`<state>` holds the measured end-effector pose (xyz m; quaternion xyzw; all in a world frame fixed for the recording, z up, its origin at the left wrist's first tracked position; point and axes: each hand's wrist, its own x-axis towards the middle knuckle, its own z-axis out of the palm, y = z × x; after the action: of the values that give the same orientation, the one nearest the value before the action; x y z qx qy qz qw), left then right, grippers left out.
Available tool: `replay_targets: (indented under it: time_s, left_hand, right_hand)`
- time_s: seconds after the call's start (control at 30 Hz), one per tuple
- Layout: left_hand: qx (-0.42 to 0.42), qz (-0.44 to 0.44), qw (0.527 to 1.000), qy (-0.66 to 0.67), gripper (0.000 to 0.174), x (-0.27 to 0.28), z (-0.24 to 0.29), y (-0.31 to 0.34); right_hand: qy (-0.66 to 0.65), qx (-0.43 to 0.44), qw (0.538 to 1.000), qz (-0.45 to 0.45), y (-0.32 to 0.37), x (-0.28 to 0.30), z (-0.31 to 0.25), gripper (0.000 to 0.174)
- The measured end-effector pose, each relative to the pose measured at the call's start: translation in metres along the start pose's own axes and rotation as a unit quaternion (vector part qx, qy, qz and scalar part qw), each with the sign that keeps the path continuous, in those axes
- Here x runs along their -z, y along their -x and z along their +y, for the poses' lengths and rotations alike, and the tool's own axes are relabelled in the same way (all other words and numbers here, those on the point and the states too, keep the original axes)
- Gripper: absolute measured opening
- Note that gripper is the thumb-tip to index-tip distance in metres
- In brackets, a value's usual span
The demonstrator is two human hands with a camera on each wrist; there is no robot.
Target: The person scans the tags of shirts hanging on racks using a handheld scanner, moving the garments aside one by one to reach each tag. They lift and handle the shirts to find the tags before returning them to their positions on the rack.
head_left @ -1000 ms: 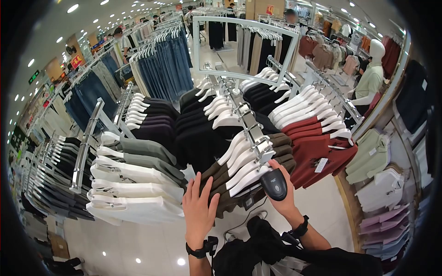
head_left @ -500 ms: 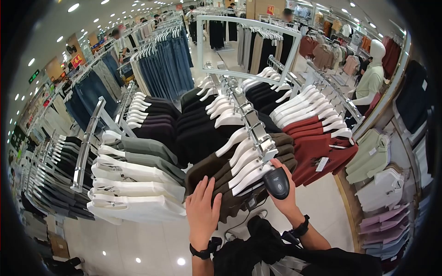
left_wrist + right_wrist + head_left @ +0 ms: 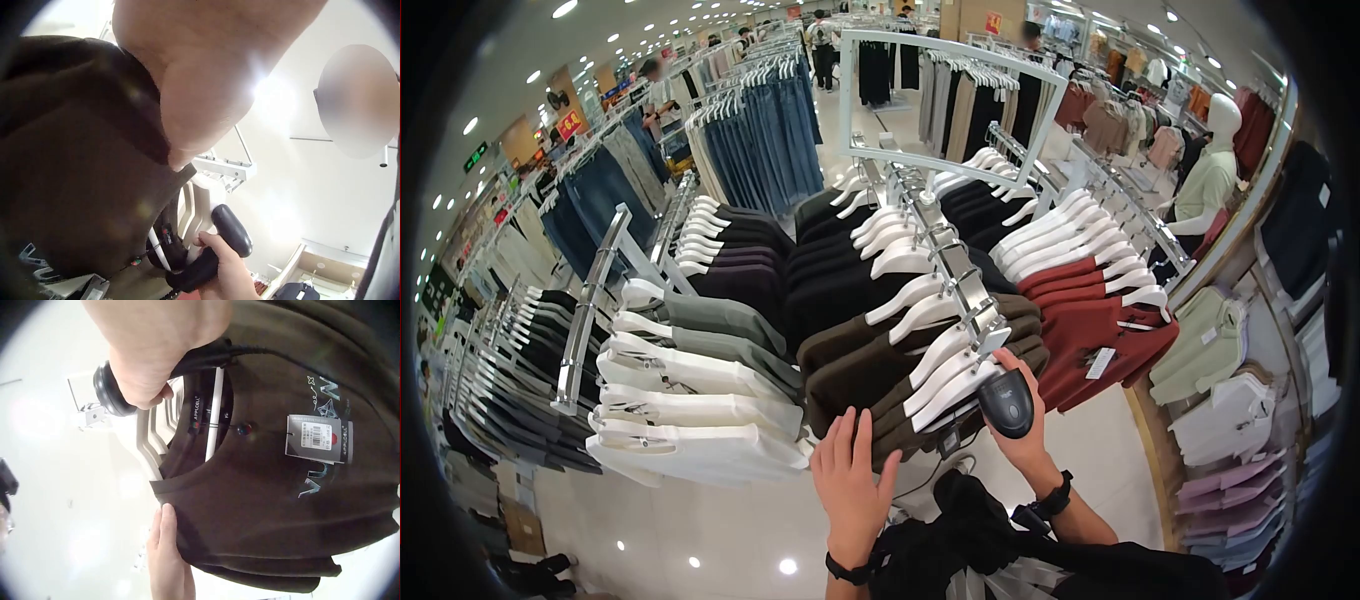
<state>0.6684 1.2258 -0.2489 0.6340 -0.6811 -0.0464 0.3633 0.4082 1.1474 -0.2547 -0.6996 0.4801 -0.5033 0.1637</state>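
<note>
My right hand (image 3: 1037,440) grips a black handheld barcode scanner (image 3: 1007,405), held over the front end of the rail of brown tops. Its cable runs down across the front brown top (image 3: 250,494). A grey price tag (image 3: 315,437) with a barcode hangs on that top's chest, near shiny lettering. My left hand (image 3: 852,490) is at the near shoulder of the brown tops, fingers extended and touching the cloth edge in the right wrist view. White hangers (image 3: 948,392) carry these tops, two of them set back from the front ones.
White tops (image 3: 690,450) and grey ones hang to the left, dark red tops (image 3: 1090,345) to the right. A white sign frame (image 3: 847,100) stands above the rail (image 3: 965,280). Shelves of folded clothes (image 3: 1230,490) line the right side. People stand farther back.
Two brown tops have separated from the front ones along the rail, leaving a gap between the hangers. My left hand has shifted right and nearer my body. The right hand keeps the scanner almost in place.
</note>
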Motion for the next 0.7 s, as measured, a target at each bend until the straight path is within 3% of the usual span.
replay_targets:
  time_s: [0.23,0.47,0.7]
  left_hand:
    - [-0.026,0.010,0.998,-0.058,0.073,-0.002,0.005,0.026]
    - [0.006,0.033,0.998,-0.057,0.081,-0.016,0.023,0.043]
    - [-0.016,0.017,0.998,-0.053,0.085,-0.017,0.024,0.048]
  right_hand:
    - [-0.008,0.003,1.000,0.001,0.002,0.000,0.003,0.077]
    - [-0.073,-0.022,0.997,0.004,0.003,0.001,0.010,0.078]
    - [-0.039,0.006,0.999,0.015,-0.002,0.004,0.007,0.076]
